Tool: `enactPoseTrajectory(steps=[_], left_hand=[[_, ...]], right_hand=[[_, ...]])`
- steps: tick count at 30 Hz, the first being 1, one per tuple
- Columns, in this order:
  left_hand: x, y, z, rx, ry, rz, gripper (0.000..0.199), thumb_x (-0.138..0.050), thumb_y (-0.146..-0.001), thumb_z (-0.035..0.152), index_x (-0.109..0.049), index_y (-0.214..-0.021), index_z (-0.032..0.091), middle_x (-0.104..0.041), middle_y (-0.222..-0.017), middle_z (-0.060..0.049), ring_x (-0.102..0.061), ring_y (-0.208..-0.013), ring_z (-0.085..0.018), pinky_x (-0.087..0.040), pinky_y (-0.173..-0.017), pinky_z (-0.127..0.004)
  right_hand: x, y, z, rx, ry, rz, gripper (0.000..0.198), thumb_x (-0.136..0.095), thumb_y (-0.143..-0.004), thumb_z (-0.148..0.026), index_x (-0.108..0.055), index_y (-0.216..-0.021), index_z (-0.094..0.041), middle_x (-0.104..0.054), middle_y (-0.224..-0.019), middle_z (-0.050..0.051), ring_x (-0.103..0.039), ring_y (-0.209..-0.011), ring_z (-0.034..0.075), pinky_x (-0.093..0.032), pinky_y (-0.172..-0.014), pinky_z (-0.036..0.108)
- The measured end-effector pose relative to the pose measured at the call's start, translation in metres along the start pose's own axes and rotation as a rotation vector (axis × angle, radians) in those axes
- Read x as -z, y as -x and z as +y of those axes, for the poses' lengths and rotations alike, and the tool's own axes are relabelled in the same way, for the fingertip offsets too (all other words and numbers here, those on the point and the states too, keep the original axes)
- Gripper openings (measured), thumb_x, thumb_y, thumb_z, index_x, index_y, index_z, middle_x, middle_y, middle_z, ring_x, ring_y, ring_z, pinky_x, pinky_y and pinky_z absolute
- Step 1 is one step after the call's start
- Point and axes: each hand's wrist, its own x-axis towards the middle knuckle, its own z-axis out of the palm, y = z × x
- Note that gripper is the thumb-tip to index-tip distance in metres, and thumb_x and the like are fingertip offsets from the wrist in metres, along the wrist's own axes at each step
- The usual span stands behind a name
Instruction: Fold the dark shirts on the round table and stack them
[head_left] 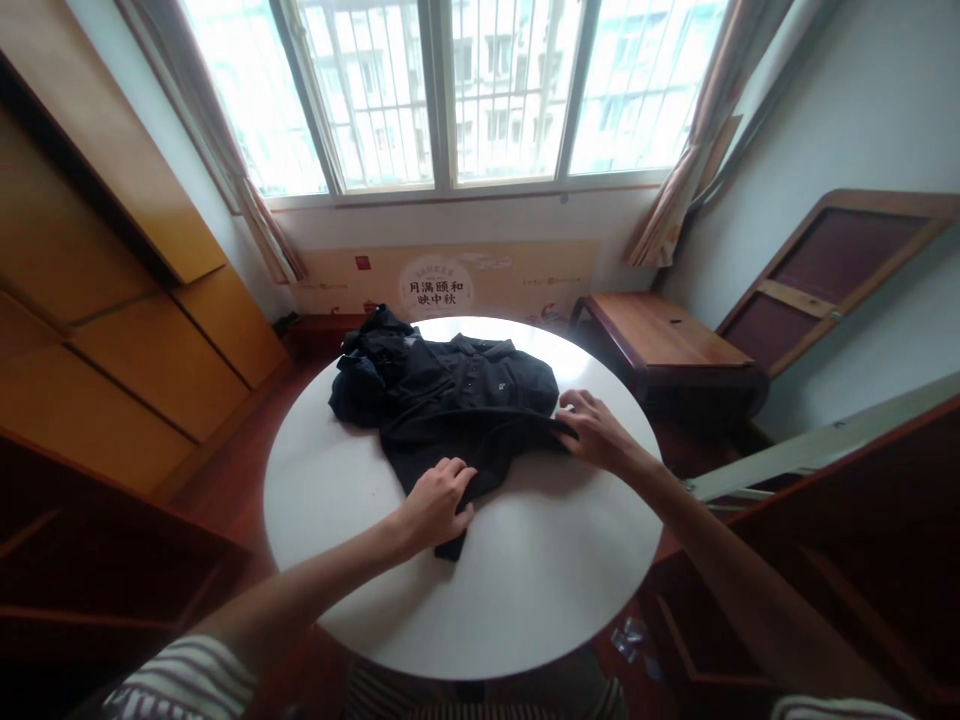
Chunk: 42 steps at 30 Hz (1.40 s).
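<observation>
Nearest, a bare stretch of the round white table lies before the person, and on it, just beyond, a narrow end of the black garment points toward the near edge. The left hand is over the cloth right above that end, at the garment's near side; its fingers are bent and partly closed around the fabric, though whether they pinch it or only press on it I cannot tell. Farther off and to the right, the right hand has its thumb and fingers brought together at the garment's right-hand edge and appears to have that edge pinched between them. The relation that matters is the slant between these two holds: the near strip of cloth runs from near left to far right, one hand at each end, so neither is closer to the garment, both being on it. Along this line the fabric bows up a little, with a shadowed hollow behind its upper edge. The body of the garment lies beyond the strip, flatter, to the left of the right hand, with its collar at the far side and a small pale mark to the right. At its far left, a crumpled dark bundle touches it. Past the table stand a printed panel and the window.
</observation>
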Motion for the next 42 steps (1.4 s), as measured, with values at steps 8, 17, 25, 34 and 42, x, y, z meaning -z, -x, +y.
enactPoseTrajectory(steps=[8, 17, 25, 34, 42], left_hand=[[0.071, 0.047, -0.036, -0.138, 0.232, -0.436, 0.018, -0.055, -0.073, 0.01, -0.067, -0.079, 0.021, -0.069, -0.078, -0.001, -0.065, -0.072, -0.017, -0.05, -0.069, -0.024], [0.054, -0.02, -0.059, -0.134, 0.301, -0.045, 0.025, -0.05, -0.093, 0.025, -0.071, -0.106, 0.019, -0.07, -0.107, -0.009, -0.066, -0.098, -0.02, -0.052, -0.091, -0.031], [-0.016, -0.087, -0.066, -0.043, 0.026, -0.059, 0.06, -0.042, -0.098, 0.054, -0.042, -0.149, 0.024, -0.028, -0.16, -0.01, -0.022, -0.149, -0.032, -0.021, -0.118, -0.058], [-0.027, -0.082, -0.068, -0.067, -0.022, -0.087, 0.068, -0.04, -0.095, 0.063, -0.034, -0.153, 0.028, -0.024, -0.162, -0.008, -0.017, -0.15, -0.032, -0.017, -0.118, -0.061], [0.009, -0.129, -0.081, 0.0, 0.047, 0.146, 0.038, -0.038, -0.101, 0.036, -0.069, -0.109, 0.017, -0.069, -0.114, -0.01, -0.063, -0.11, -0.021, -0.046, -0.102, -0.033]], right_hand=[[0.049, 0.058, -0.072, 0.189, -0.389, -0.219, 0.025, -0.056, -0.094, -0.041, -0.062, -0.081, -0.02, -0.062, -0.075, 0.004, -0.056, -0.07, 0.016, -0.044, -0.067, 0.028], [-0.011, -0.01, -0.04, -0.331, -0.393, -0.068, 0.052, -0.051, -0.089, -0.065, -0.066, -0.11, -0.02, -0.066, -0.07, 0.004, -0.061, -0.063, 0.021, -0.044, -0.062, 0.029], [-0.046, -0.061, -0.012, -0.573, -0.333, -0.24, 0.033, -0.069, -0.081, -0.033, -0.059, -0.109, -0.018, -0.069, -0.081, 0.007, -0.066, -0.076, 0.023, -0.048, -0.064, 0.028], [0.015, -0.045, 0.1, -0.911, -0.494, 0.025, 0.032, -0.052, -0.083, -0.01, -0.05, -0.115, -0.016, -0.056, -0.063, -0.001, -0.052, -0.053, 0.014, -0.041, -0.05, 0.025], [-0.007, -0.053, 0.125, -0.8, -0.15, 0.007, 0.028, -0.059, -0.084, -0.017, -0.06, -0.111, -0.01, -0.066, -0.108, 0.02, -0.061, -0.098, 0.026, -0.045, -0.086, 0.034]])
